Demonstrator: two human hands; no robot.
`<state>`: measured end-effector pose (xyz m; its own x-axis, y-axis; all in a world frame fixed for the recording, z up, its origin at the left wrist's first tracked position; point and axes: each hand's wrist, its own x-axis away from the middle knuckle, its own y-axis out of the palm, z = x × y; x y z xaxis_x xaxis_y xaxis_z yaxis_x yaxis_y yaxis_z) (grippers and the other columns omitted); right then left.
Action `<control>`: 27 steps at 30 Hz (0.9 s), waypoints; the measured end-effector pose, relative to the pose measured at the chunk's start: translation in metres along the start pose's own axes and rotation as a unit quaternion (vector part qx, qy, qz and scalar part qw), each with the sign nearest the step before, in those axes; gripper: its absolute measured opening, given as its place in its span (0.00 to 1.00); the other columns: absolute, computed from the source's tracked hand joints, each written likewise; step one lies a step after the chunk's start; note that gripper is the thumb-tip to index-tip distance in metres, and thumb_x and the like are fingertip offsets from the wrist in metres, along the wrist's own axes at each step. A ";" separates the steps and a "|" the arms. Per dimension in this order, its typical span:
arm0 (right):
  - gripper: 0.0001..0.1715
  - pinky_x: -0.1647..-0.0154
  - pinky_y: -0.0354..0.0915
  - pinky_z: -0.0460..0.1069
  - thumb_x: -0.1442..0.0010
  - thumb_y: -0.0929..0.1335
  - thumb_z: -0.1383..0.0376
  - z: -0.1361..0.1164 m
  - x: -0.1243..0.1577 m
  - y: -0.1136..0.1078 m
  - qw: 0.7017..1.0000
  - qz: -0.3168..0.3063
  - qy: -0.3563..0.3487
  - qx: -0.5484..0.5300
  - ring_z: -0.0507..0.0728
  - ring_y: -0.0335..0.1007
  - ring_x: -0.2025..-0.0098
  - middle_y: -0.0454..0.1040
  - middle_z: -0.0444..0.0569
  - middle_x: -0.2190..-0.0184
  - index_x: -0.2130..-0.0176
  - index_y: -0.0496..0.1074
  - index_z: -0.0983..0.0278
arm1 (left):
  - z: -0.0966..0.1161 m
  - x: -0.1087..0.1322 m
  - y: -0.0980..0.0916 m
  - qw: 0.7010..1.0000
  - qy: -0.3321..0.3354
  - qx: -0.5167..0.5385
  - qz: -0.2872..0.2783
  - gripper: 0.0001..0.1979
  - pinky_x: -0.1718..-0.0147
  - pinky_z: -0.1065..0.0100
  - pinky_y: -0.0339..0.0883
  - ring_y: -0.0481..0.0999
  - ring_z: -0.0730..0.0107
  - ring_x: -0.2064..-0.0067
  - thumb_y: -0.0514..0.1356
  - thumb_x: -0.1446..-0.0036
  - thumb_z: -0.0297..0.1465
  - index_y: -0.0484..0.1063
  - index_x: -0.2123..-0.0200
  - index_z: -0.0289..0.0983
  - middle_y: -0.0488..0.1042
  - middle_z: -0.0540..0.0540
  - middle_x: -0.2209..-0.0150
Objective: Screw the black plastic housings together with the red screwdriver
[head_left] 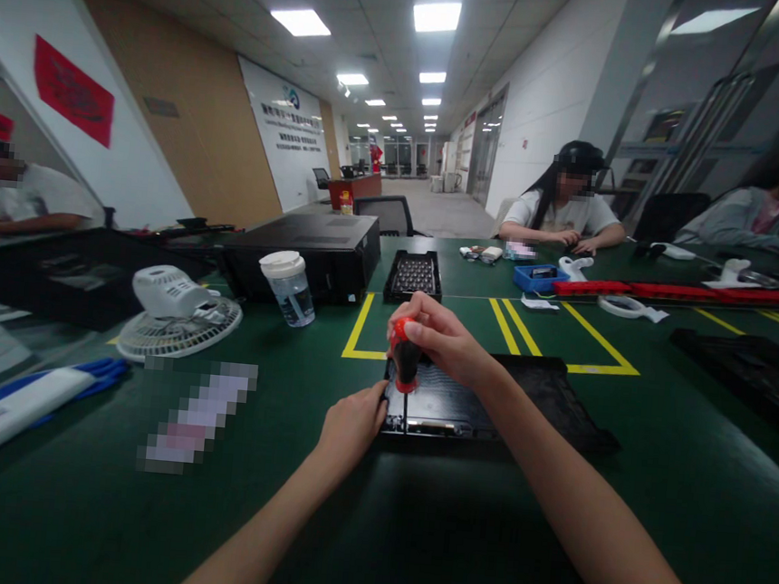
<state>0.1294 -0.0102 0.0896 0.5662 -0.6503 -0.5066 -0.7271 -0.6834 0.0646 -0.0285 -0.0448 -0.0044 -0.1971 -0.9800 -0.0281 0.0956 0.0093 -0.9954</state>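
Note:
My right hand (450, 338) is closed round the red and black handle of a screwdriver (407, 366). The screwdriver stands upright, its thin shaft pointing down at the left part of a flat black panel (490, 393). Whether the tip sits in a screw is too small to tell. My left hand (351, 423) grips the panel's left edge, with its fingertips partly hidden. Along the panel's near edge runs a small brass-coloured strip (433, 426). Beyond my right hand lies a black tray (415, 278) holding rows of small round pieces.
Left of the panel are a clear cup with a white lid (289, 290), a white fan (179, 315) and a large black case (312, 244). A blue box (539, 277) and a tape roll (621, 306) lie farther right. Several people sit around the green table (261, 517).

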 end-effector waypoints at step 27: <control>0.15 0.71 0.62 0.45 0.49 0.68 0.63 -0.005 -0.001 0.002 0.996 0.049 -0.025 0.077 0.49 0.64 0.71 0.67 0.44 0.73 0.72 0.56 0.64 | -0.001 -0.001 0.004 1.000 0.004 0.010 0.015 0.18 0.63 0.67 0.65 0.74 0.64 0.60 0.46 0.41 0.35 0.58 0.47 0.44 0.73 0.45 0.56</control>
<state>0.1298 -0.0128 0.0947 0.4722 -0.6921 -0.5459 -0.8313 -0.5557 -0.0145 -0.0291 -0.0435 -0.0080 -0.2026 -0.9775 -0.0592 0.1214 0.0350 -0.9920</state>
